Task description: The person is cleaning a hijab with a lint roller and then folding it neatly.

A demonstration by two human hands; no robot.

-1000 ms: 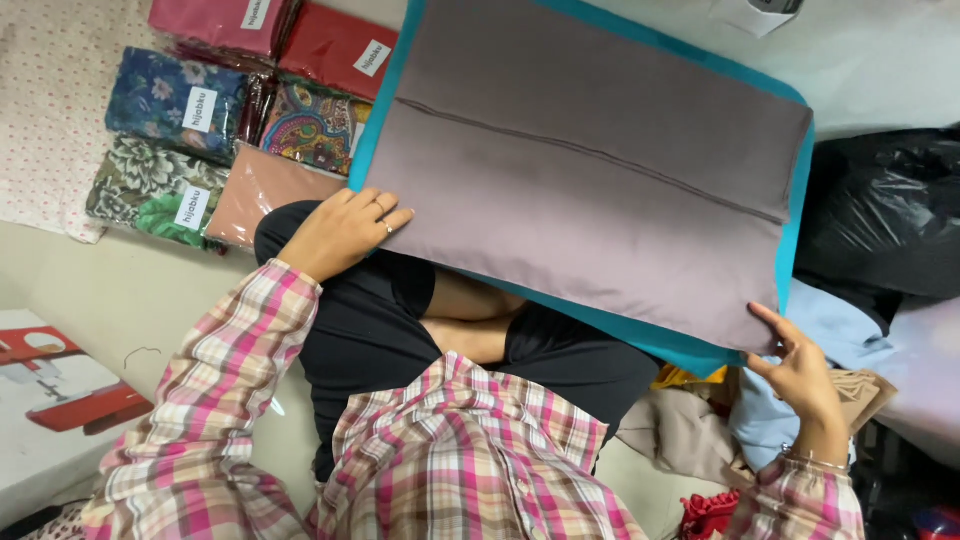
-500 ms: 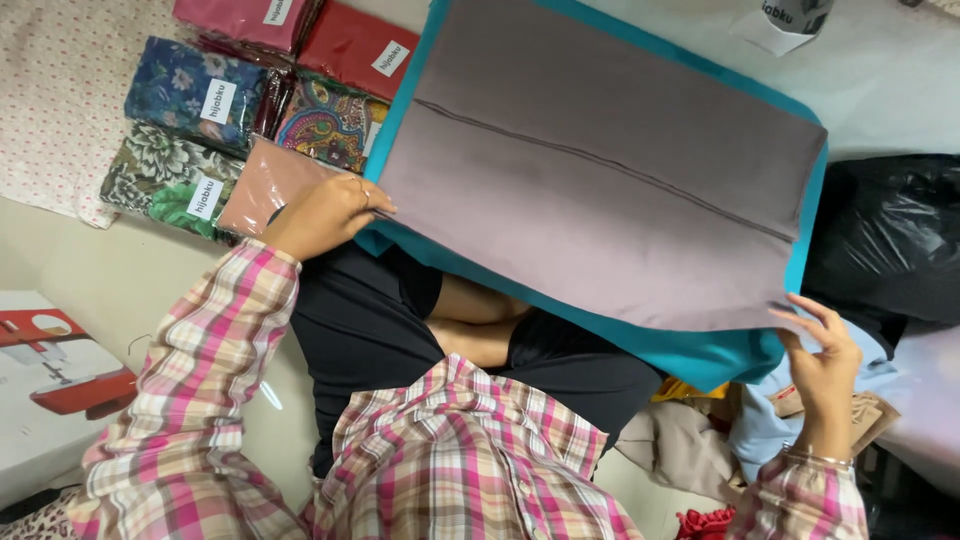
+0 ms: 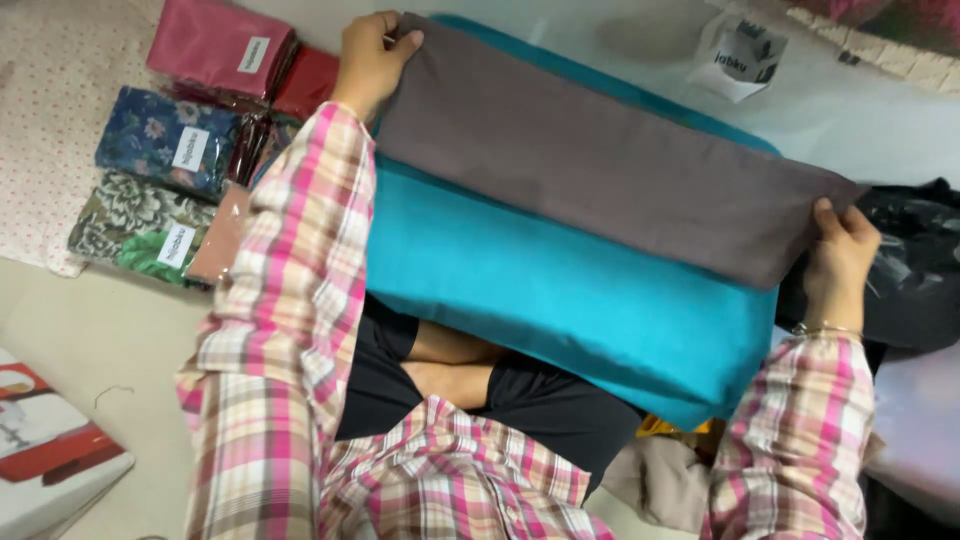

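Crosswise, both hands (image 3: pixel 370 62) hold the grey cloth (image 3: pixel 600 185) stretched left-right.

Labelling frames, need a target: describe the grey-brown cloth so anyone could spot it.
Start at the big teal fabric across the person's lap. The grey-brown cloth lies folded as a long band over its far half, pinched by the left hand and right hand. It alone is plain and dull; the packets are patterned or red.

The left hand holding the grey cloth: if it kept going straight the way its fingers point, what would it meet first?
The left hand points toward the top of the view. Beyond the grey cloth corner, only pale bare floor shows, so the way looks free, though depth is unclear.
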